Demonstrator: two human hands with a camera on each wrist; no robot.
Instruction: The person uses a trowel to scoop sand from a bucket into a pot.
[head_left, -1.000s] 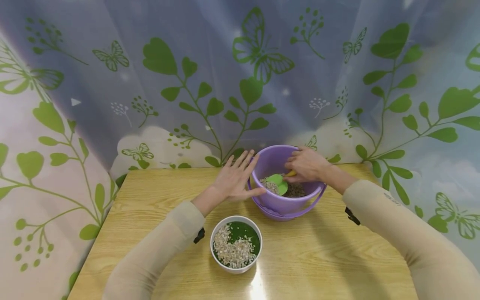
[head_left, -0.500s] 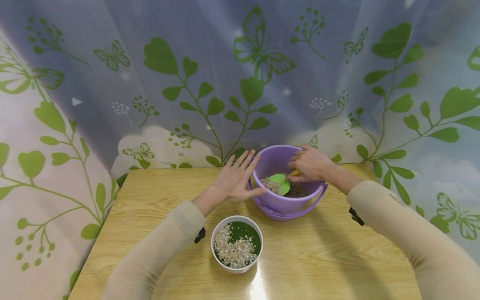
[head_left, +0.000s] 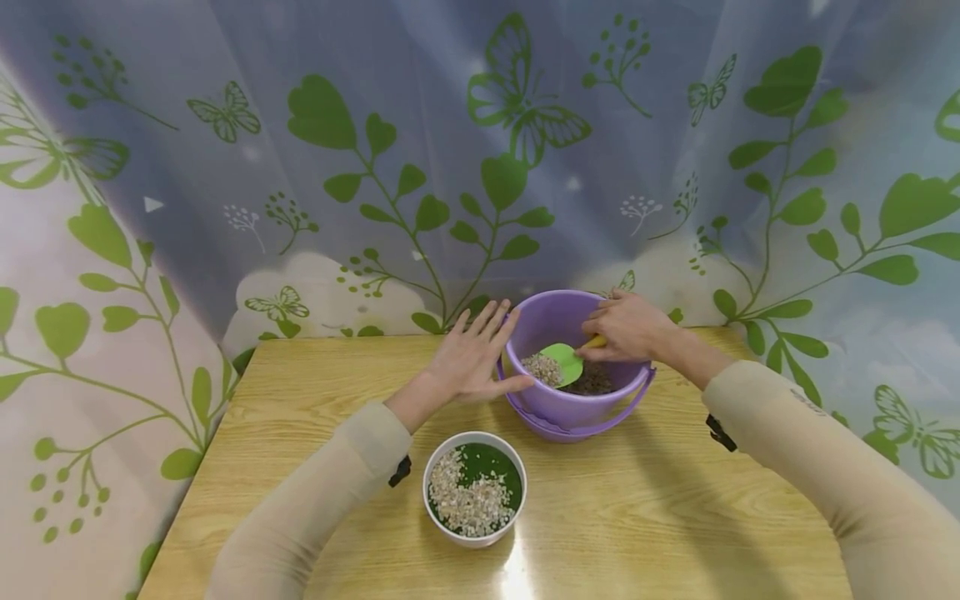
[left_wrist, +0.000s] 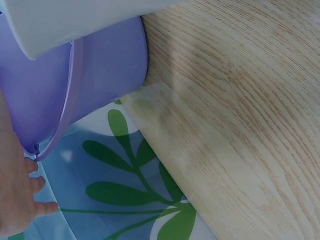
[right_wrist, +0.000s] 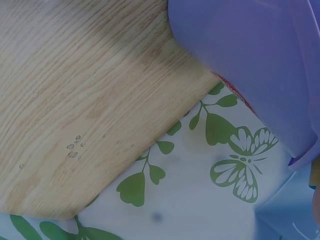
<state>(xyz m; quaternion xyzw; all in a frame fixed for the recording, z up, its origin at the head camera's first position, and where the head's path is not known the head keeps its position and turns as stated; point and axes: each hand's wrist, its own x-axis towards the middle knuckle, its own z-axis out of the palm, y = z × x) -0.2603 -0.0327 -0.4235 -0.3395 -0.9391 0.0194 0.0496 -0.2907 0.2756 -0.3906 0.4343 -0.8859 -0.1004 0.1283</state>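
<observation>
A purple bucket [head_left: 570,410] stands at the back of the table, its handle folded down over the front. Inside lie pale gravel [head_left: 542,369] on the left and darker brown grains [head_left: 592,380] on the right. My right hand [head_left: 628,327] reaches in over the rim and grips the yellow handle of a small shovel with a green blade [head_left: 567,363]; the blade lies against the pale gravel. My left hand [head_left: 472,354], fingers spread straight, rests against the bucket's left rim. In the left wrist view the left hand [left_wrist: 17,200] shows beside the bucket [left_wrist: 107,60].
Nearer me on the wooden table [head_left: 315,392] sits a round white pot [head_left: 474,540] with pale gravel partly covering its dark green inside. A printed curtain [head_left: 420,125] hangs right behind the table's back edge. Small specks [right_wrist: 73,145] lie on the tabletop in the right wrist view.
My right hand has shifted slightly right and the shovel's green blade has turned and moved a little right within the bucket. My left hand, bucket and pot have stayed put.
</observation>
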